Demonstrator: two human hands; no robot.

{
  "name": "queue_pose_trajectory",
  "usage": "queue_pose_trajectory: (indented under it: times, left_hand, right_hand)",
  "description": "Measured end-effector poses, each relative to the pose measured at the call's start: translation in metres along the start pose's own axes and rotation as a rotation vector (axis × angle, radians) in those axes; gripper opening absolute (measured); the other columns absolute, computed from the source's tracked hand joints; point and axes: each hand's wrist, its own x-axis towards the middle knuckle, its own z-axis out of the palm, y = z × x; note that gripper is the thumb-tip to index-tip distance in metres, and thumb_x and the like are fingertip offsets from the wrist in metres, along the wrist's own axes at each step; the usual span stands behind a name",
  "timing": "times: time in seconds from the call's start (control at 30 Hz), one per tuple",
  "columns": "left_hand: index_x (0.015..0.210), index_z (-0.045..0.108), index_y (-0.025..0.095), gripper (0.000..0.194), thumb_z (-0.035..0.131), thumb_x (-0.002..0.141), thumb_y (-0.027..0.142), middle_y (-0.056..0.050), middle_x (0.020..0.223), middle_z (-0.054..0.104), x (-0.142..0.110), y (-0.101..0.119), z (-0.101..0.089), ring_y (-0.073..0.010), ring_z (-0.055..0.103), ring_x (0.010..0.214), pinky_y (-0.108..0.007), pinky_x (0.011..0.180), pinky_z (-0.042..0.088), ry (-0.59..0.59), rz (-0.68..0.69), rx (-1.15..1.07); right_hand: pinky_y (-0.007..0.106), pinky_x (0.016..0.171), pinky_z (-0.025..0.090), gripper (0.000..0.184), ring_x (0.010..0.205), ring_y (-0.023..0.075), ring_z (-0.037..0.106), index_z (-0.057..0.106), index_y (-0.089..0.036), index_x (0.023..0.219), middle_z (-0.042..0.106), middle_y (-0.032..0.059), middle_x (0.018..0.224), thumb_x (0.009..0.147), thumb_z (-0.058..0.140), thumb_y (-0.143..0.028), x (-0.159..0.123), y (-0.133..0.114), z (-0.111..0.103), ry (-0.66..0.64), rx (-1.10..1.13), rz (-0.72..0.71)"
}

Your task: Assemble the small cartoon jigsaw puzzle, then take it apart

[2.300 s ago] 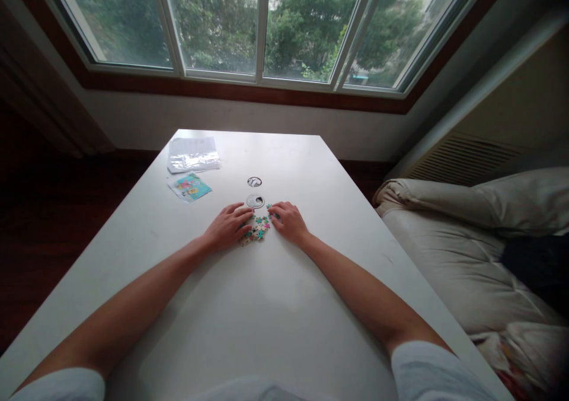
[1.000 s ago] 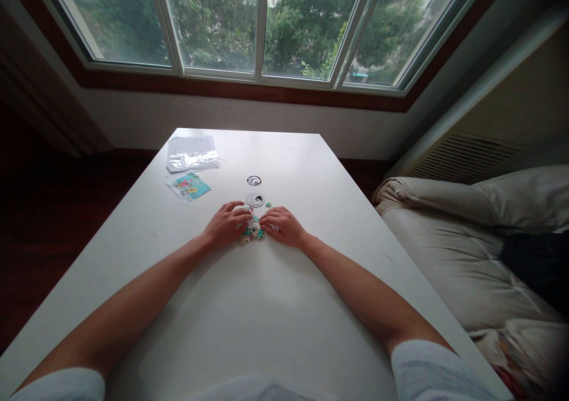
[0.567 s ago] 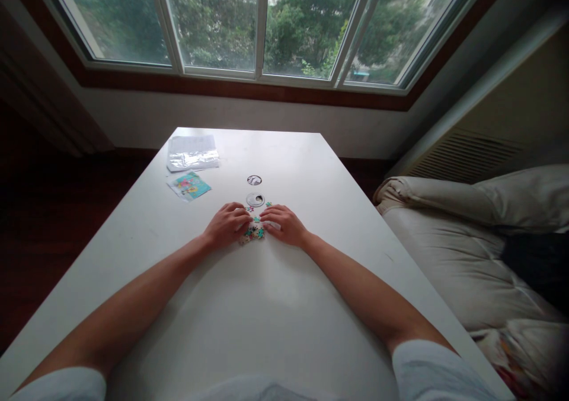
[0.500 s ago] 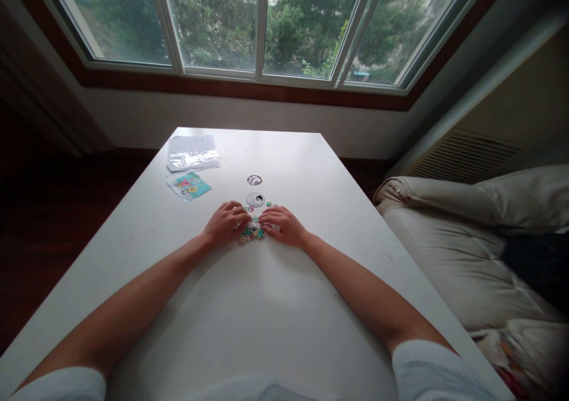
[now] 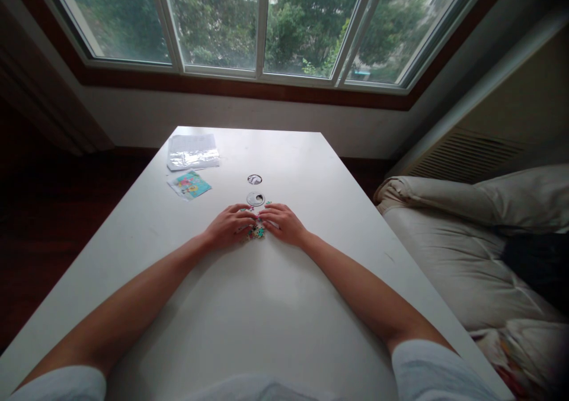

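A small heap of colourful jigsaw puzzle pieces (image 5: 258, 233), mostly teal and white, lies on the white table. My left hand (image 5: 230, 225) covers the heap's left side, its fingers stretched across the pieces. From the right, my right hand (image 5: 284, 223) reaches in with slightly bent, spread fingers, and its tips nearly meet those of the left. Both hands are palm down, and no piece is seen gripped. Part of the heap is hidden under the fingers. Just beyond it lie a round silvery disc (image 5: 255, 199) and a smaller dark-rimmed round disc (image 5: 255, 179).
On the table (image 5: 267, 318), to the far left, are a clear plastic sleeve with papers (image 5: 193, 152) and a teal picture card (image 5: 191, 185) in clear wrapping. A beige sofa (image 5: 444, 252) stands along the right side. Behind the table is a window (image 5: 217, 27).
My left hand has shifted slightly right and its fingers now reach further over the pieces, hiding more of them. My right hand has barely moved.
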Motion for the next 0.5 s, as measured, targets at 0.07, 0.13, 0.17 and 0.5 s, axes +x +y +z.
queue_pose_trajectory:
  times: [0.07, 0.13, 0.17, 0.5]
  left_hand:
    - [0.119, 0.072, 0.030, 0.027, 0.053, 0.099, 0.029, -0.003, 0.128, 0.071, -0.0001, -0.0012, 0.0001, -0.0242, 0.052, 0.134, -0.045, 0.111, 0.045, 0.006, -0.010, 0.001]
    - [0.119, 0.072, 0.029, 0.027, 0.053, 0.099, 0.029, -0.003, 0.126, 0.071, 0.0001, -0.0020, -0.0004, -0.0242, 0.054, 0.130, -0.045, 0.109, 0.046, 0.013, -0.025, 0.007]
    - [0.120, 0.071, 0.029, 0.027, 0.053, 0.099, 0.029, -0.004, 0.126, 0.071, 0.0002, -0.0022, -0.0008, -0.0242, 0.055, 0.128, -0.045, 0.108, 0.046, 0.016, -0.032, 0.010]
    - [0.131, 0.066, 0.027, 0.035, 0.054, 0.098, 0.028, -0.008, 0.131, 0.066, 0.0018, 0.0006, -0.0012, -0.0257, 0.054, 0.125, -0.048, 0.107, 0.047, 0.036, -0.123, 0.062]
  right_hand:
    - [0.045, 0.111, 0.041, 0.026, 0.127, 0.0234, 0.058, 0.071, -0.029, 0.121, 0.073, 0.0035, 0.122, 0.100, 0.057, -0.030, 0.0004, 0.0013, 0.0012, 0.007, -0.001, 0.022]
    - [0.045, 0.108, 0.042, 0.024, 0.122, 0.0237, 0.060, 0.072, -0.028, 0.118, 0.074, 0.0045, 0.118, 0.099, 0.058, -0.028, 0.0003, 0.0044, 0.0030, 0.029, -0.013, 0.058]
    - [0.045, 0.107, 0.043, 0.023, 0.120, 0.0238, 0.060, 0.072, -0.027, 0.116, 0.074, 0.0050, 0.117, 0.098, 0.058, -0.027, 0.0002, 0.0060, 0.0039, 0.037, -0.021, 0.073]
    - [0.048, 0.102, 0.046, 0.023, 0.118, 0.0277, 0.054, 0.073, -0.027, 0.114, 0.066, 0.0091, 0.121, 0.092, 0.066, -0.026, -0.0015, 0.0090, 0.0067, 0.076, -0.097, 0.196]
